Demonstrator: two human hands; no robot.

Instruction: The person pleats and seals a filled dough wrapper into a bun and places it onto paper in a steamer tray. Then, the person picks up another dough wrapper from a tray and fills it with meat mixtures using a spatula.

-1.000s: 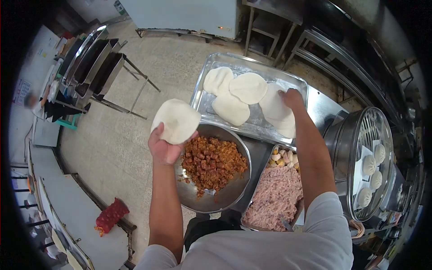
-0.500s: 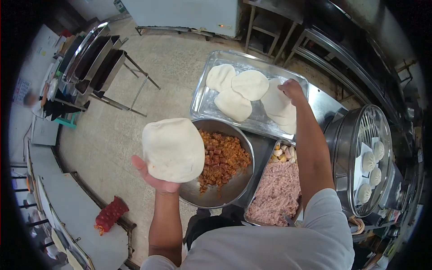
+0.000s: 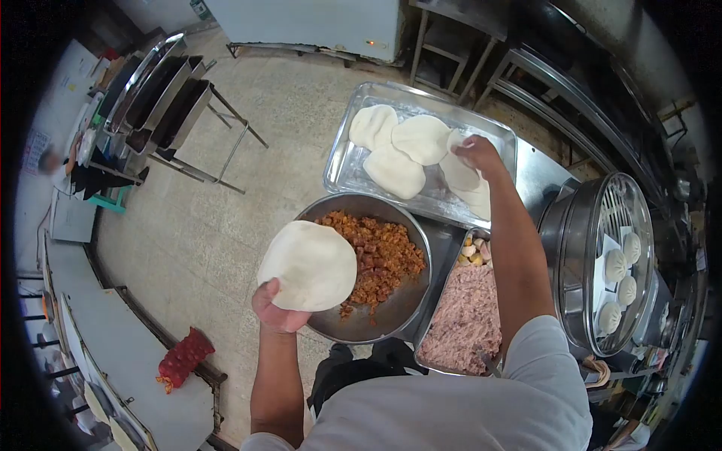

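Note:
A round white dough sheet rests on my left hand, its left part above the floor and its right part over the steel bowl of orange-brown filling. My left thumb lies over the sheet's lower edge; the other fingers are mostly hidden beneath. At the right side of the metal tray, my right hand pinches the edge of a dough sheet in a stack. Three or so overlapping sheets lie to the left in that tray.
A pan of pink minced filling with yellowish pieces at its far end sits right of the bowl. Further right, a round steamer holds pleated buns. A red net sack lies lower left; another person is far left.
My left hand and its dough sheet have moved right and slightly nearer me, and the thumb now overlaps the sheet. My right hand has shifted slightly left, with the pinched sheet's edge lifted.

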